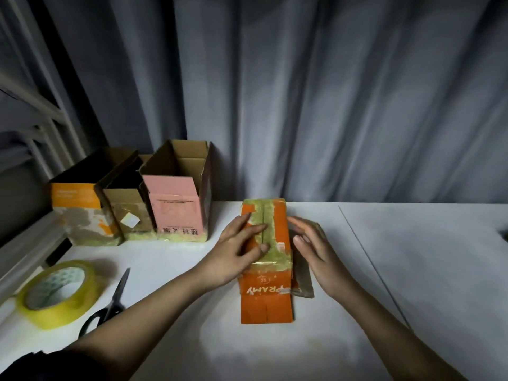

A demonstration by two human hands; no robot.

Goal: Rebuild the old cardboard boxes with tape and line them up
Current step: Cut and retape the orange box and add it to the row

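Observation:
An orange cardboard box (277,270) stands upside down in the middle of the white table, its taped bottom seam facing up. My left hand (236,251) lies flat on that yellowish tape, fingers straight and pressing along the seam. Beside the box's right wall my right hand (316,251) is open with straight fingers, close to a brown flap (303,281) that sticks out there. At the back left three rebuilt boxes stand in a row, open tops up: an orange-and-white one (79,213), a brown one (129,213) and a pink one (178,207).
A yellow tape roll (59,292) lies near the table's left front edge, with black-handled scissors (112,301) just right of it. A grey curtain (330,92) hangs behind the table. A seam (371,265) runs diagonally across the tabletop on the right.

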